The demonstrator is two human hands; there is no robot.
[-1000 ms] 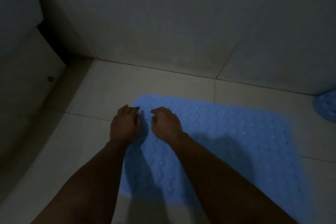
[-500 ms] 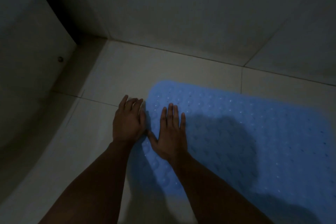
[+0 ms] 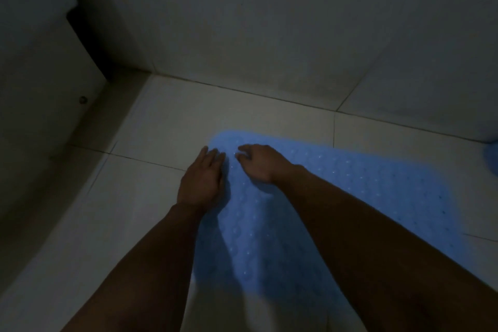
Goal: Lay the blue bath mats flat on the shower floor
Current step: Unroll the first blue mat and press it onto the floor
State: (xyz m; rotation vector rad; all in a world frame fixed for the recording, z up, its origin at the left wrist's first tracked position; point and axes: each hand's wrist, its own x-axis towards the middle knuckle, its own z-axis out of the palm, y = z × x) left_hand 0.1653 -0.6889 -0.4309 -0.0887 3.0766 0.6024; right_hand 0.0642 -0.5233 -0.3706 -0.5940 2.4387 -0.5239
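Note:
A blue bath mat (image 3: 350, 186) with a bumpy, dotted surface lies on the pale tiled shower floor (image 3: 167, 121). My left hand (image 3: 202, 178) rests flat with straight fingers on the mat's left edge, near its far left corner. My right hand (image 3: 258, 163) sits on the mat just to the right, fingertips pressing down near the far edge, fingers slightly bent. A bit of a second blue mat (image 3: 490, 153) shows at the right frame edge. The light is dim.
A tiled wall (image 3: 269, 35) rises behind the mat. A curved raised curb (image 3: 54, 156) with a small round fitting (image 3: 83, 100) runs along the left side. Bare floor tile lies left of and behind the mat.
My right hand has moved from flat on the mat to further forward with its fingers bent. My left hand stays at the mat's left edge. The view has shifted slightly.

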